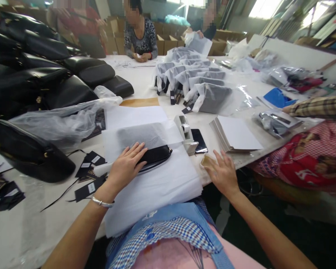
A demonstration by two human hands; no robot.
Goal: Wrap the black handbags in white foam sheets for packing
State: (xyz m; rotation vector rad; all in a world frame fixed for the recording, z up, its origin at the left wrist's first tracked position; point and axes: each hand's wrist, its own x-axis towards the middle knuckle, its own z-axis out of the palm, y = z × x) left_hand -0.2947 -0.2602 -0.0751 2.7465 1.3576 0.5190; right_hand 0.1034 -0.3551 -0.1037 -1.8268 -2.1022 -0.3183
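Observation:
My left hand [128, 160] lies flat with fingers stretched on a small black bag [156, 154]. White tissue paper [140, 131] covers the far part of the bag, and the bag rests on a stack of white tissue sheets [168, 183]. At the table's front edge, my right hand [224, 175] has its fingers apart and touches a small tan pad with a pale rim [208, 162]; its exact kind is unclear. A white tape dispenser [186, 134] stands beyond the bag, beside a dark phone [199, 141].
Black handbags [58, 89] pile up at left, with black tags [91, 164] near my left wrist. Wrapped bags [212, 97] stand in a row at the back. White cards [239, 134] are stacked at right. Several people sit or stand around the table, one sleeve [319, 106] reaching in.

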